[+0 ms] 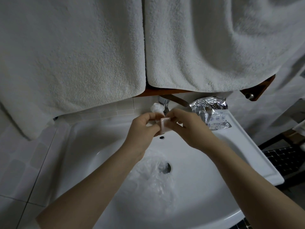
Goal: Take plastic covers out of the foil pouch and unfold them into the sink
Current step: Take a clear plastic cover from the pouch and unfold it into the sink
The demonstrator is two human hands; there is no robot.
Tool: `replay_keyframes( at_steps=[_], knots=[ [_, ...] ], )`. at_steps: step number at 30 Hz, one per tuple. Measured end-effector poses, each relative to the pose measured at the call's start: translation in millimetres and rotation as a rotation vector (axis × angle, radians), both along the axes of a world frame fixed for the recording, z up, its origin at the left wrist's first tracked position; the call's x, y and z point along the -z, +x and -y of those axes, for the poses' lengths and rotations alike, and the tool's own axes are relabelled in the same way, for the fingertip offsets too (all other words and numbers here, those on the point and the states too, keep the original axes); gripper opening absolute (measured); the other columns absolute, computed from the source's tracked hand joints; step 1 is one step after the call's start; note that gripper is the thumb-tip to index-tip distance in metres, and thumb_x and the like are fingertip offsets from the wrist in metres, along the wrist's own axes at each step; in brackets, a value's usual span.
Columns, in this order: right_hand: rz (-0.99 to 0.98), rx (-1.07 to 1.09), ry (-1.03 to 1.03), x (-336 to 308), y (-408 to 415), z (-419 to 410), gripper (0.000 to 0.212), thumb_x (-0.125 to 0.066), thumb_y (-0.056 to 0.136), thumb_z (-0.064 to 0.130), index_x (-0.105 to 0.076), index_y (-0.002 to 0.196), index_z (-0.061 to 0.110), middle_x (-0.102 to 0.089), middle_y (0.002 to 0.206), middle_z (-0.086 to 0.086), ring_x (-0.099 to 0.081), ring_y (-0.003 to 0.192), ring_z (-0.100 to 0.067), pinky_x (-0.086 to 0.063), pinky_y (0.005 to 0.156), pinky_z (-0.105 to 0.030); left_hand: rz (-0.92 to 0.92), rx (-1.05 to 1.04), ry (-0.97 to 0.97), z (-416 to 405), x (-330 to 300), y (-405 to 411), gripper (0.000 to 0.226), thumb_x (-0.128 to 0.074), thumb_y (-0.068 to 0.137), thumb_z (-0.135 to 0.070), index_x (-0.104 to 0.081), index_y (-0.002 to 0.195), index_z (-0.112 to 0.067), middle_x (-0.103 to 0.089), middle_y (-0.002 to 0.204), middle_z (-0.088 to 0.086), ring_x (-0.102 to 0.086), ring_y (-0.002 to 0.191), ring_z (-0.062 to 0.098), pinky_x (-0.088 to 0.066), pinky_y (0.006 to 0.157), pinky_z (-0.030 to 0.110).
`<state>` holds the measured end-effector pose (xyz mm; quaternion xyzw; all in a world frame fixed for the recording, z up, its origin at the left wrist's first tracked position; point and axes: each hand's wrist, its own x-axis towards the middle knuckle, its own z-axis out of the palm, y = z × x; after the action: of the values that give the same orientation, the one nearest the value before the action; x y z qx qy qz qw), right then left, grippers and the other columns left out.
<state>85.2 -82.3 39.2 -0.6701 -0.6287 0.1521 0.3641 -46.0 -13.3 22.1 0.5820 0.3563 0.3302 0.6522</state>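
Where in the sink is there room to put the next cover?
Bare basin left of the drain, toward the sink's left wall. The middle is crowded: an unfolded cover lies by the drain. The foil pouch fills the back right rim.

There is a single view, from a wide-angle camera worn on the person's head. It looks forward and steeply down from close above a white sink (92,146), whose basin fills the lower half of the frame. Both forearms enter from the bottom edge and meet near the centre. Hanging white towels (74,55) crowd the whole upper half, very near the lens. Straight lines bow toward the edges, and dark floor tiles (280,157) show at right.
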Motion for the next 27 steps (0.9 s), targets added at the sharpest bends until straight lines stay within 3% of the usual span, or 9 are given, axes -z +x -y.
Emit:
replay_keyframes(
  at_steps=[6, 10, 13, 16, 19, 21, 24, 27],
  knots=[
    [-0.180, 0.112, -0.005, 3.7, -10.1, -3.7, 0.013, -0.065, 0.085, 0.017, -0.053, 0.089, 0.015, -0.062, 0.078, -0.006, -0.050, 0.060, -0.004, -0.041, 0.048, -0.009, 0.071, 0.014, -0.110, 3.2, -1.7, -5.1, 0.018, -0.050, 0.094, -0.011, -0.067, 0.087, -0.015, -0.070, 0.097, 0.012, -0.068, 0.089, 0.024, -0.058, 0.073, 0.029],
    [-0.181, 0.123, 0.017, 4.4, -12.4, -6.0, 0.019, -0.065, 0.085, 0.017, -0.046, 0.086, 0.019, -0.055, 0.067, 0.001, -0.046, 0.051, -0.003, -0.039, 0.047, -0.013, 0.025, -0.008, -0.019, 1.5, -1.4, -4.0, 0.013, -0.055, 0.093, -0.018, -0.067, 0.091, -0.015, -0.068, 0.102, 0.014, -0.067, 0.094, 0.027, -0.058, 0.071, 0.029],
    [-0.068, 0.112, 0.057, 10.4, -10.6, -7.4, 0.021, -0.064, 0.086, 0.017, -0.045, 0.078, 0.023, -0.055, 0.070, 0.003, -0.047, 0.060, -0.006, -0.040, 0.056, -0.019, 0.012, -0.044, -0.006, 0.2, 0.4, -0.8, 0.012, -0.054, 0.093, -0.012, -0.065, 0.089, -0.014, -0.067, 0.101, 0.013, -0.068, 0.091, 0.026, -0.058, 0.069, 0.029],
    [0.077, 0.072, 0.177, 18.0, -7.9, -4.8, 0.006, -0.057, 0.088, 0.020, -0.055, 0.085, 0.015, -0.056, 0.088, 0.001, -0.052, 0.071, -0.015, -0.047, 0.061, -0.034, 0.012, -0.062, -0.018, 0.1, -0.7, 5.0, 0.010, -0.054, 0.093, -0.009, -0.060, 0.096, -0.015, -0.068, 0.102, 0.011, -0.069, 0.086, 0.024, -0.058, 0.067, 0.029],
    [0.198, -0.001, 0.260, 20.7, 2.3, 1.9, 0.029, -0.044, 0.091, 0.030, -0.061, 0.097, 0.008, -0.053, 0.114, -0.006, -0.057, 0.087, -0.019, -0.052, 0.061, -0.039, 0.036, -0.111, -0.089, -0.4, -1.8, 13.2, 0.024, -0.059, 0.091, -0.013, -0.052, 0.113, -0.015, -0.067, 0.105, 0.006, -0.069, 0.086, 0.020, -0.058, 0.064, 0.025],
    [0.329, -0.057, 0.291, 25.8, 9.8, 6.3, 0.028, -0.049, 0.089, 0.032, -0.058, 0.106, 0.011, -0.047, 0.126, -0.006, -0.056, 0.097, -0.020, -0.054, 0.066, -0.038, 0.031, -0.110, -0.117, -1.2, -0.3, 17.0, 0.028, -0.059, 0.090, -0.016, -0.055, 0.118, -0.016, -0.068, 0.106, 0.004, -0.070, 0.089, 0.017, -0.058, 0.072, 0.028],
    [0.499, -0.047, 0.387, 36.8, 19.2, 7.9, 0.025, -0.055, 0.087, 0.024, -0.055, 0.111, 0.016, -0.050, 0.125, -0.002, -0.054, 0.100, -0.021, -0.053, 0.071, -0.036, 0.063, -0.056, -0.202, 2.0, -0.1, 20.7, 0.018, -0.055, 0.091, -0.012, -0.066, 0.104, -0.018, -0.073, 0.097, 0.004, -0.070, 0.089, 0.019, -0.057, 0.081, 0.034],
    [0.504, -0.050, 0.477, 36.2, 26.4, 6.6, 0.017, -0.060, 0.087, 0.015, -0.062, 0.103, 0.014, -0.064, 0.109, -0.007, -0.062, 0.090, -0.025, -0.053, 0.064, -0.039, 0.095, -0.035, -0.278, 2.9, 0.2, 26.1, 0.014, -0.055, 0.091, -0.014, -0.069, 0.091, -0.016, -0.073, 0.085, 0.003, -0.069, 0.079, 0.017, -0.056, 0.077, 0.031]
  ],
)
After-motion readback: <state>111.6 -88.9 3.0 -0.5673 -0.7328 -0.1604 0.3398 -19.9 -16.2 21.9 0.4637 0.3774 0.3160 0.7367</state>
